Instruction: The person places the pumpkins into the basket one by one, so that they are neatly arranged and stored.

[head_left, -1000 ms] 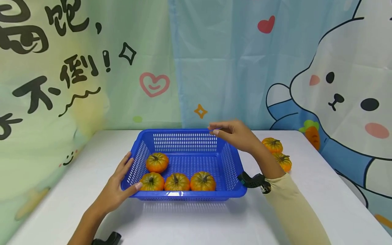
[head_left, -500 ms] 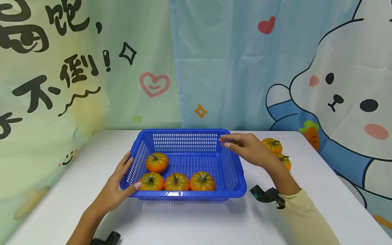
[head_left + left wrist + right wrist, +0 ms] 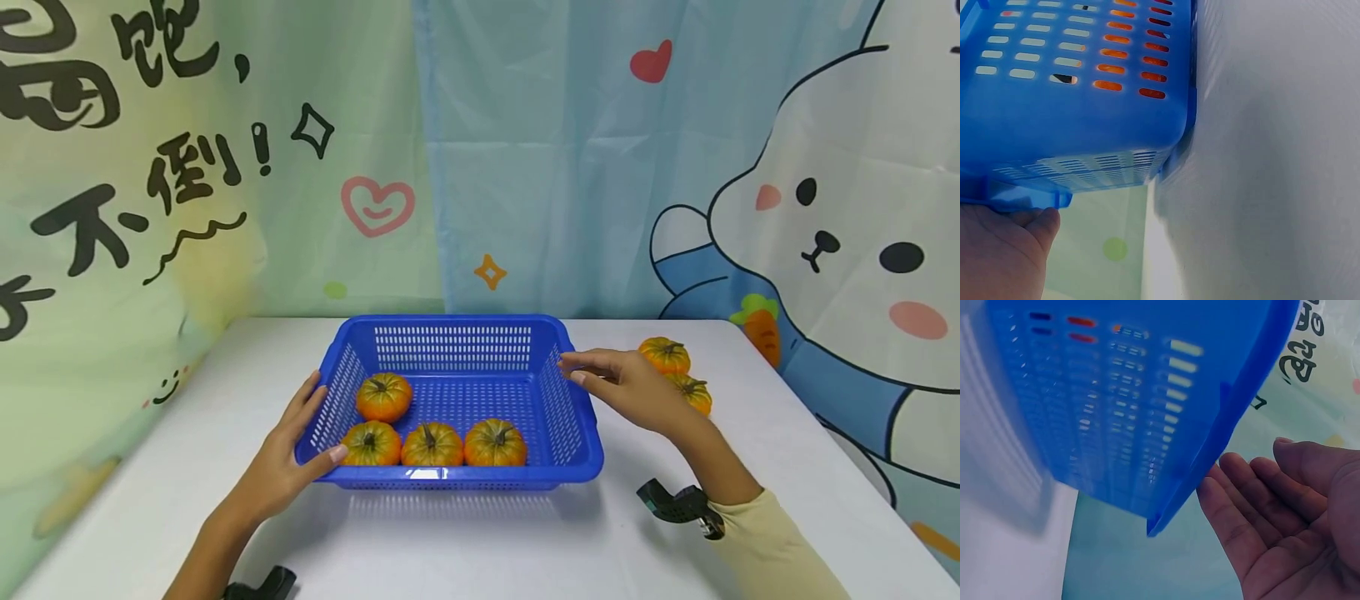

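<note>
A blue plastic basket (image 3: pixel 453 473) with slotted walls stands on the white table. Inside it, three small orange pumpkins (image 3: pixel 432 446) line the front wall, and another pumpkin (image 3: pixel 384 397) sits behind the leftmost one. My left hand (image 3: pixel 281 462) holds the basket's front-left corner, thumb over the rim and fingers along the left side; the left wrist view partly hides those fingers. My right hand (image 3: pixel 626 385) is at the basket's right rim, fingers loosely bent and nothing in its grasp. In the right wrist view, the fingertips of the right hand (image 3: pixel 1272 519) lie close to the rim; contact is unclear.
Two more pumpkins (image 3: pixel 665 355) lie on the white table (image 3: pixel 480 550) to the right, partly behind the right hand and forearm. A printed curtain (image 3: pixel 495 167) hangs behind the table's far edge.
My right hand has moved right and toward me, from above the basket's back-right corner to its right rim. The left hand, basket and pumpkins have stayed in place.
</note>
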Demonstrator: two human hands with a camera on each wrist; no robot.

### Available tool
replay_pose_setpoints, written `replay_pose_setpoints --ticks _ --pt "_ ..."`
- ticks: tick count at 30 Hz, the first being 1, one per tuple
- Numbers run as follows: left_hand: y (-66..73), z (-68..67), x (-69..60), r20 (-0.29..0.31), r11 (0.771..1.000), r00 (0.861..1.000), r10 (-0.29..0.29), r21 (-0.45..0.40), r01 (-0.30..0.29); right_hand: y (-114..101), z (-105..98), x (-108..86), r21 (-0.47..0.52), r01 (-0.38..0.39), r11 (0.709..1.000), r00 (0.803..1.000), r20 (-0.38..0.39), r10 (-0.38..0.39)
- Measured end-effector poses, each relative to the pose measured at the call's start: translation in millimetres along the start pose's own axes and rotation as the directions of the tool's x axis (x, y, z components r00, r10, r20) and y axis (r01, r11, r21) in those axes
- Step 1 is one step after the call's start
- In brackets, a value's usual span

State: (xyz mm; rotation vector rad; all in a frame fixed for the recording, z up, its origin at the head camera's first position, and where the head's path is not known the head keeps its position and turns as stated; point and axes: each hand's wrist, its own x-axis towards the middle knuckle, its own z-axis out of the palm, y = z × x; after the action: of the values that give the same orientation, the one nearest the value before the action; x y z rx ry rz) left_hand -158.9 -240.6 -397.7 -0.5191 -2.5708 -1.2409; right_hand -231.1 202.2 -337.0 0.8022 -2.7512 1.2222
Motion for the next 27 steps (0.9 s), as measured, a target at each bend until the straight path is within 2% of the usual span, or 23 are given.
replay_pose_setpoints --ticks 6,12,20,23,27 --pt "-0.3 0.4 -0.5 0.001 1.0 1.0 -0.012 0.0 0.012 9 -6 -8.5 -0.026 0.043 0.999 0.997 -0.058 -0.044" --pt "0.4 -0.2 -0.5 0.0 1.0 1.0 -0.018 0.003 0.018 18 -18 -16.5 -0.078 0.043 0.996 0.988 -0.146 -0.054" --pt "0.6 -0.1 0.3 -0.001 1.0 1.0 -0.014 0.005 0.014 36 -28 -30.7 -0.1 -0.014 0.995 0.983 -0.182 -0.005" --pt "0.0 0.2 0.5 -0.002 1.0 1.0 -0.013 0.01 0.013 41 -32 -36.8 -0.124 -0.025 0.992 0.975 -0.223 -0.003" --pt "-0.3 0.5 0.5 -0.005 1.0 1.0 -0.011 0.011 0.011 49 -40 -44.7 -0.131 -0.077 0.988 0.961 -0.275 0.038"
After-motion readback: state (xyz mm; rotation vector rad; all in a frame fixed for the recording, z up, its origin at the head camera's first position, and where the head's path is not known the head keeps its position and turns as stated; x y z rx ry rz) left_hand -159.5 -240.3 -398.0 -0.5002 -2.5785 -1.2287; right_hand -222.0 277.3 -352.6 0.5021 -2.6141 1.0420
